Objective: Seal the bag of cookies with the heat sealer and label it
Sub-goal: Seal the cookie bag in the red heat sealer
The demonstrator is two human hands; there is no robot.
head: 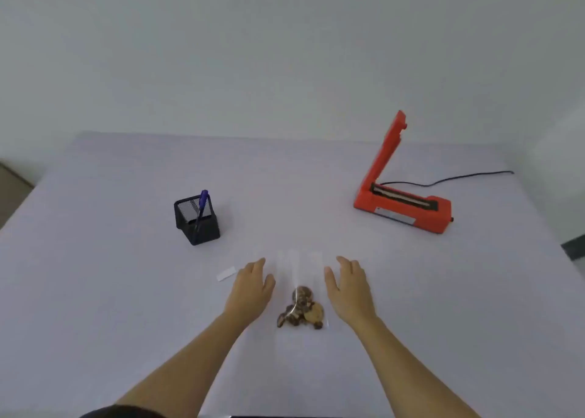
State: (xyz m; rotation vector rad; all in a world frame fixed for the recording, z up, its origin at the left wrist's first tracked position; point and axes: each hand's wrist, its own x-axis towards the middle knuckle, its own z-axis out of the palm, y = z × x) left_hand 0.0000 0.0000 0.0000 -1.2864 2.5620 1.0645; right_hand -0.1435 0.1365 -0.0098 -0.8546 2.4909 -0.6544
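Fingers (257, 267) of the left hand (251, 286) straight and relaxed, palm down, gripping nothing. Right hand (349, 286) the same, thumb spread towards the middle. Both hands sit low over the worktop (110, 275), one on each side of the bag (299, 269). Cannot tell whether either touches its edges.

Writing: none readable. Heat sealer (402, 202) carries a silver plate (395, 216) on its front face; print too small to read. Label (226, 273) shows no legible marks.

Containers: bag lies flat on the near middle of the worktop, between the hands, its length running away from the person. Cookies (300, 310) are heaped at its near end, brown and tan, some dark-patched, one round. Far part of the bag holds nothing visible. Pen holder (196, 220) stands upright far left with one pen (202, 207) leaning in it.

Materials and shapes: bag is clear glossy film, a long rectangle. Label is a small white strip, just beside the left hand on its outer side. Pen holder is black wire mesh, square. Pen is blue. Heat sealer is orange-red and box-shaped, far right, its arm (387, 152) raised steeply above a dark sealing strip. Black cable (459, 177) trails from behind it to the right. Worktop is pale, matte and smooth.
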